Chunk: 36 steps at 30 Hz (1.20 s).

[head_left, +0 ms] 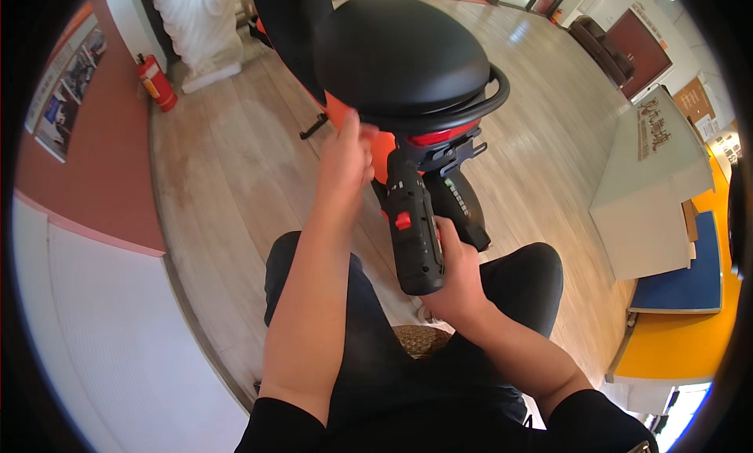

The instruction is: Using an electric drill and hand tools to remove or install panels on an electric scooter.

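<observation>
My right hand grips a black cordless drill with a red switch, its front end pointing away from me at the rear of a scooter. My left hand is beside the scooter's orange side panel, left of the drill's front end. Its fingers are curled together and slightly blurred; whatever they hold, if anything, is hidden. Above both hands is the scooter's black seat, with a black grab rail curving round its back. Below that sit a red tail light, a dark metal bracket and the black rear mudguard.
A red fire extinguisher stands by the left wall, near a white sculpted figure. Toward the right is a pale counter with a blue panel. A brown sofa is farther back. My knees flank the scooter's rear.
</observation>
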Available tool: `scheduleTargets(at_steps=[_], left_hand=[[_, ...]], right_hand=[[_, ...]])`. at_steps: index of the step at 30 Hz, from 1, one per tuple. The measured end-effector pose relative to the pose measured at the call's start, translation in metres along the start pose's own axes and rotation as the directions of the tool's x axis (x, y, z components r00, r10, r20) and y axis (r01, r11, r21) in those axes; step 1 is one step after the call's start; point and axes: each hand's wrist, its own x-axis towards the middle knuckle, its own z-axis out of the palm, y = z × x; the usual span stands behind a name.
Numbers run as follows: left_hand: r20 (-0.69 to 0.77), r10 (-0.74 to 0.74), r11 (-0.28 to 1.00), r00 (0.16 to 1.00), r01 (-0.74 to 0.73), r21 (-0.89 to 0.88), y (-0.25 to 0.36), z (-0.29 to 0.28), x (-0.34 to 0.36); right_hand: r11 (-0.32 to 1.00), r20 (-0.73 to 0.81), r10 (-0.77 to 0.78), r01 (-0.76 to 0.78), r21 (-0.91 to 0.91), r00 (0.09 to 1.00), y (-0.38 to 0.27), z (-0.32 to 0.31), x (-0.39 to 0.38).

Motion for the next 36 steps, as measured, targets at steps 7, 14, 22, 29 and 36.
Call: scheduleTargets(at_steps=[7,14,22,29,36], left_hand=[[-0.009,-0.056,0.997,0.998,0.056,-0.050,0.020,-0.010,0.021],[0.013,-0.083,0.996,0.996,0.083,-0.035,0.019,-0.015,0.018],[-0.021,-0.081,0.997,0.996,0.081,0.007,0.016,-0.010,0.017],[-0.021,-0.091,0.996,0.996,0.091,0.005,0.018,-0.010,0.018],[-0.048,-0.092,0.995,0.995,0.093,0.018,0.017,-0.010,0.019]], right_hand=[[0.991,-0.009,0.025,-0.026,-0.132,1.000,0.002,0.016,0.022],[0.989,-0.043,0.034,-0.040,-0.144,0.999,0.009,0.028,0.032],[0.988,-0.067,0.022,-0.032,-0.148,0.997,0.017,0.039,0.029],[0.987,-0.070,0.025,-0.036,-0.159,0.997,0.009,0.035,0.028],[0.991,-0.085,0.016,-0.027,-0.133,0.996,0.009,0.035,0.030]])
